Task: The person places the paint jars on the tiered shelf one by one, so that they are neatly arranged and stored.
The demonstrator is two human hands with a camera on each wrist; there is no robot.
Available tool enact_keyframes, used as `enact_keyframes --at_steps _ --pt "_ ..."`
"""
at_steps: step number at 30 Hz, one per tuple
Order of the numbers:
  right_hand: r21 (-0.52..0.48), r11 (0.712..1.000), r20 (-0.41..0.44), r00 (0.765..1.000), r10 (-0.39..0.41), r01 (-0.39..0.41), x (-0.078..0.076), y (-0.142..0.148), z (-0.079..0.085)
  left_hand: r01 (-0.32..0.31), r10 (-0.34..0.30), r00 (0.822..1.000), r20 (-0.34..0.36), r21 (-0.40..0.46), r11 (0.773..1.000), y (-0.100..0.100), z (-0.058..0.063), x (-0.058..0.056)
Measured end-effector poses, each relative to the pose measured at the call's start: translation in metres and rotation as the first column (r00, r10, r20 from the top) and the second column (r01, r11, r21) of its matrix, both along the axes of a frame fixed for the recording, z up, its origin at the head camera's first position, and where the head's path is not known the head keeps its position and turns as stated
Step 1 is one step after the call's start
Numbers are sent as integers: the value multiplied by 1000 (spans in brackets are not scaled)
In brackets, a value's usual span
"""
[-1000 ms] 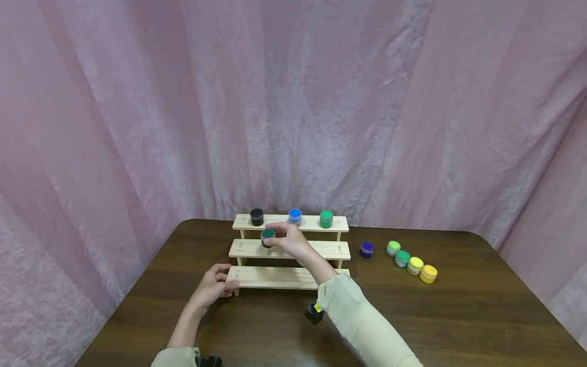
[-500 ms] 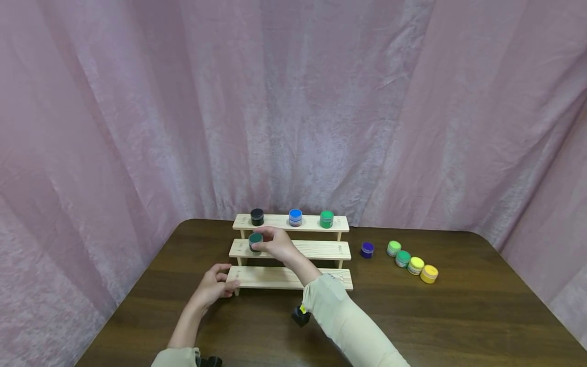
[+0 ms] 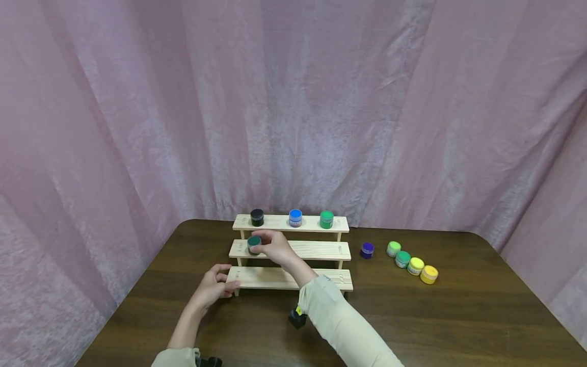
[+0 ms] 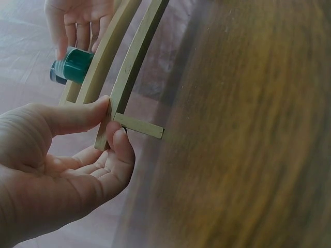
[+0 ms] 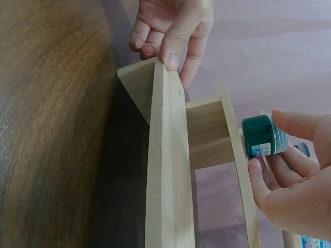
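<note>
My right hand [image 3: 275,248] pinches a dark green paint jar [image 5: 258,137] by its lid, at the left end of the middle shelf of a three-step wooden rack [image 3: 321,250]. In the right wrist view the jar's base is right at the shelf board. My left hand [image 3: 213,288] grips the left end of the rack's lowest board, thumb on top and fingers beneath, as the left wrist view shows [image 4: 77,165]. On the top shelf stand a black jar [image 3: 257,217], a blue jar [image 3: 295,218] and a green jar [image 3: 326,219].
Right of the rack, a purple jar [image 3: 367,250] stands on the brown wooden table [image 3: 458,316]. Beyond it a slanting row holds a light green jar [image 3: 393,248], a green jar [image 3: 402,259], a yellow jar [image 3: 416,266] and an orange-yellow jar [image 3: 428,274]. A pink curtain [image 3: 293,102] hangs behind.
My right hand has carried the dark green jar left along the middle shelf to its left end, then lowered it slightly. The left hand has stayed on the lowest board.
</note>
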State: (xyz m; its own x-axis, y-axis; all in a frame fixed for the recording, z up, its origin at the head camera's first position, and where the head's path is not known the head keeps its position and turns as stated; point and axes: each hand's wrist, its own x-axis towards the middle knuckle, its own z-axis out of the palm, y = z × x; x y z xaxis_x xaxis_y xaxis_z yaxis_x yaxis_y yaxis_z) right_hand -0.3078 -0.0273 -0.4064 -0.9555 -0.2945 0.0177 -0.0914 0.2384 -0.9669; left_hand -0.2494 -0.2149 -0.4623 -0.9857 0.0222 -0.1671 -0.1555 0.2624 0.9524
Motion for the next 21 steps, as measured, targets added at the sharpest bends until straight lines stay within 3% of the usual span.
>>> enact_keyframes --at_steps 9,21 --pt "48 999 -16 1000 -25 26 -1 -3 -5 4 -4 1000 2 -12 1000 0 0 0" --pt "-17 1000 16 1000 -14 14 2 0 -3 -5 5 1000 5 -13 1000 0 -1 -1"
